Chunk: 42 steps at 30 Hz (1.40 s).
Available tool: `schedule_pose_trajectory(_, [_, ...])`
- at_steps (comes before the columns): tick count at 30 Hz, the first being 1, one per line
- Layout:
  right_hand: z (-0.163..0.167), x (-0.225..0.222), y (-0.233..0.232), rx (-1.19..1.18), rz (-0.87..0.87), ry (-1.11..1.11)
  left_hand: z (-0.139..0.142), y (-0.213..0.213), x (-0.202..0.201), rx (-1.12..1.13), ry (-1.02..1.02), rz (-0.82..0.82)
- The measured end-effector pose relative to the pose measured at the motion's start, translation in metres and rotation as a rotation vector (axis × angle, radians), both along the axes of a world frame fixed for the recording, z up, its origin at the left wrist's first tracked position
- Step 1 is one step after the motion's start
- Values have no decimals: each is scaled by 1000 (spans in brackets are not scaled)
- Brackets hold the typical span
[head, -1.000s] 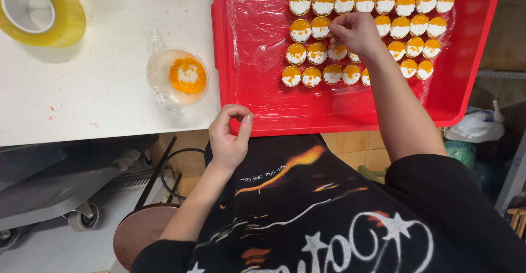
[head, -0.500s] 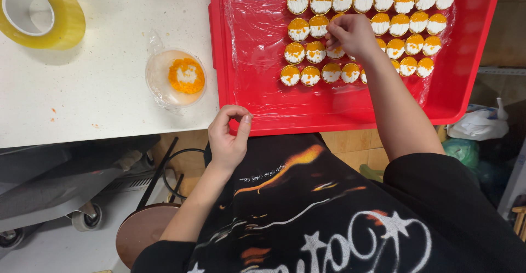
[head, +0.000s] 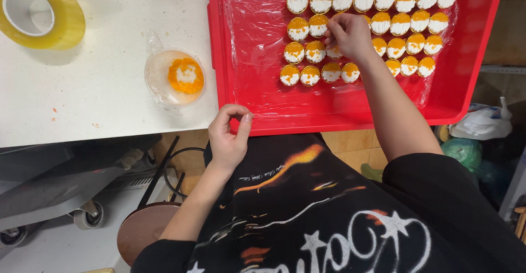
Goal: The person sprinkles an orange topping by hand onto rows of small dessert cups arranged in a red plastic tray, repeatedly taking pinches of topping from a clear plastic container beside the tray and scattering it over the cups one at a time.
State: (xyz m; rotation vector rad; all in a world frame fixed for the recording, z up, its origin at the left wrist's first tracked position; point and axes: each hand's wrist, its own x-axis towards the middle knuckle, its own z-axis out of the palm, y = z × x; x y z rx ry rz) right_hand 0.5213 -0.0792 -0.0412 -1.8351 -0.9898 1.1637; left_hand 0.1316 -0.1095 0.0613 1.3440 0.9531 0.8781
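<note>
A red tray (head: pixel 263 117) lined with clear film holds several rows of small round pieces (head: pixel 298 29), each half orange and half white. My right hand (head: pixel 349 34) reaches into the middle of the rows, fingers pinched down among the pieces; what it pinches is hidden. My left hand (head: pixel 229 136) curls over the tray's near left rim, thumb and fingers gripping the edge. A clear plastic cup (head: pixel 175 78) with an orange and white filling stands on the white table, left of the tray.
A large roll of yellow tape (head: pixel 41 12) lies at the table's far left. Below the table edge are a round brown stool (head: pixel 142 232), a wheeled grey cart (head: pixel 60 188) and plastic bags (head: pixel 482 125) at the right.
My right hand has shifted slightly toward me and to the left among the rows. My left hand stays on the tray's rim.
</note>
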Motion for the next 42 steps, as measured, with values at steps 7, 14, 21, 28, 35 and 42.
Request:
schedule_pose_trajectory(7, [-1, -4, 1, 41, -9, -17, 0, -2, 0, 6, 6, 5])
schedule_pose_trajectory(14, [-3, -8, -1, 86, -6, 113, 1, -1, -3, 8, 26, 15])
schedule_pose_trajectory(21, [-5, -9, -6, 114, -73, 129, 0, 2, -5, 8, 35, -8])
schedule_pose_trajectory(28, [3, -4, -7, 87, -85, -25, -1, 4, -5, -19, 18, -17])
schedule_pose_trajectory(35, [14, 2, -2, -21, -47, -393, -3, 4, -3, -12, 9, -28])
schedule_pose_trajectory(42, [10, 5, 5, 135, 78, -483, -3, 3, -4, -12, 12, -12])
